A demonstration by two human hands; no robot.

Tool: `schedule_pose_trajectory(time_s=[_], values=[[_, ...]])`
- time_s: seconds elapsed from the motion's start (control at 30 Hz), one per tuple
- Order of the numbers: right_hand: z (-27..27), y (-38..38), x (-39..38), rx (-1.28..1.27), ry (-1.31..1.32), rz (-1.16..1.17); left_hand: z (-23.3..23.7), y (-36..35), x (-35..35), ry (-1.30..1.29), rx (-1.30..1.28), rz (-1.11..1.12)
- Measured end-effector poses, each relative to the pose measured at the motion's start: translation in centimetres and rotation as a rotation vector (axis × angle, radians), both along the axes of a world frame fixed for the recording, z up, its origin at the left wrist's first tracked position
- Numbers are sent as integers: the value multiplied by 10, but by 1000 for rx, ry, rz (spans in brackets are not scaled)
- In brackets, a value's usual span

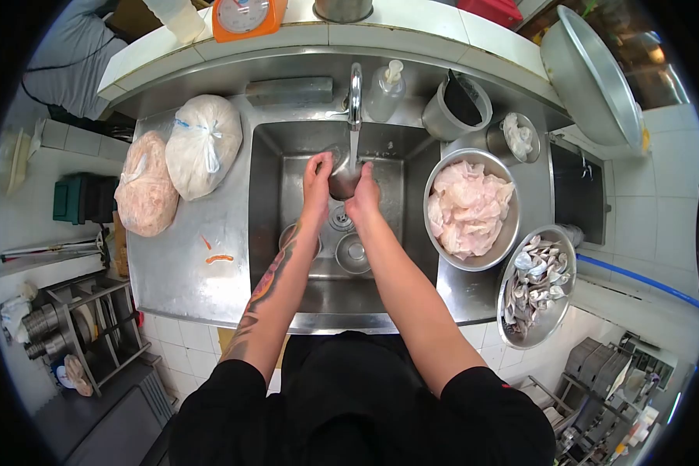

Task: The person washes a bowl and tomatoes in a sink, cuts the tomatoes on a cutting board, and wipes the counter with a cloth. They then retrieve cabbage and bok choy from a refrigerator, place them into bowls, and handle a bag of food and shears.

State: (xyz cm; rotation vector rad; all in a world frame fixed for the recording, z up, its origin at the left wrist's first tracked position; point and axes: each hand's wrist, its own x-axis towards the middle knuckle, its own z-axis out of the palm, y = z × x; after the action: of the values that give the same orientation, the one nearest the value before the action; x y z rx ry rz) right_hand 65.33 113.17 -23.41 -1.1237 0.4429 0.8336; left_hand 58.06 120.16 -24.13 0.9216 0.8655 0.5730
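Both hands are inside the steel sink [287, 287], on either side of a metal cup [343, 183] under the faucet [356, 97]. Water runs from the spout toward the cup. My left hand [317, 183] wraps the cup's left side, and my right hand [364, 193] grips its right side. Below them on the sink floor are the drain [340, 218] and a small round metal dish [354, 253]. Another round rim shows partly behind my left forearm.
Two filled plastic bags [203, 147] lie on the left counter. Right of the sink stand a bowl of pale meat [471, 210], a bowl of small fish [534, 287], a grey bucket [457, 105] and a metal pot [512, 140]. A pump bottle [386, 92] is behind the sink.
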Motion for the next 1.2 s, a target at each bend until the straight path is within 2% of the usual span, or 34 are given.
schedule_pose_trajectory(time_s=[0.03,0.07,0.1,0.17,0.2,0.23,0.3,0.33,0.37,0.43,0.47,0.5,0.53,0.57,0.6,0.63,0.7,0.73,0.77,0.83,0.87,0.9,0.93,0.97,1.03,1.07,1.1,1.13,1.17,1.2], values=[[-20,4,2,96,178,-112,-2,8,-1,3,267,-78],[-45,3,10,191,207,-52,-10,15,-4,-6,420,-154],[-50,-1,14,272,216,45,2,17,-9,3,424,-151],[-58,0,25,197,207,224,22,17,-17,125,922,-396],[-61,3,29,54,139,172,20,19,-24,162,1115,-443],[-65,4,27,54,142,175,22,14,-32,166,1113,-441],[-59,5,26,-209,-340,320,31,0,-46,395,1036,-464],[-55,6,17,-179,-424,350,3,4,-51,329,835,-450],[-50,1,5,-183,-424,349,4,5,-54,327,833,-452],[-42,-13,-17,-187,-491,565,12,5,-56,85,-265,-224],[-50,-23,-23,-191,-494,568,22,4,-53,216,-285,-184],[-67,-36,-28,-150,-417,548,-2,-4,-52,213,-290,-179],[-79,-46,-30,-109,-339,527,-44,-16,-53,368,141,-187],[-81,-53,-29,-112,-339,529,-50,-25,-51,513,576,-193],[-83,-61,-26,-88,66,233,-55,-32,-54,434,876,-278],[-86,-68,-23,-58,465,-71,-60,-32,-56,432,876,-279],[-166,-99,-27,-44,339,-58,-53,-28,-61,264,598,-544],[-164,-108,-31,-11,336,-112,-60,-21,-64,283,404,-558],[-207,-125,-32,-404,122,39,-84,-13,-73,279,405,-557],[-148,-133,-41,-712,-288,417,-152,7,-99,566,691,-448],[-136,-136,-46,-712,-294,419,-165,15,-117,706,809,-526],[-129,-140,-51,-704,-494,581,-175,18,-137,849,923,-602],[-118,-142,-55,-688,-696,742,-184,21,-151,1037,782,-830],[-89,-133,-68,-703,-746,714,-196,21,-162,1213,622,-1053],[-48,-114,-70,-633,-1186,851,-261,-8,-186,1425,731,-1068],[-28,-101,-71,-635,-1196,847,-233,-12,-182,1418,737,-1061],[-7,-87,-72,-507,-1234,817,-177,-17,-172,1395,793,-989],[17,-76,-70,-381,-1269,787,-144,-23,-166,1368,845,-917],[46,-66,-66,-392,-1278,785,-188,-31,-177,1088,602,-665],[78,-55,-61,-328,-1228,859,-237,-39,-189,683,299,-348]])
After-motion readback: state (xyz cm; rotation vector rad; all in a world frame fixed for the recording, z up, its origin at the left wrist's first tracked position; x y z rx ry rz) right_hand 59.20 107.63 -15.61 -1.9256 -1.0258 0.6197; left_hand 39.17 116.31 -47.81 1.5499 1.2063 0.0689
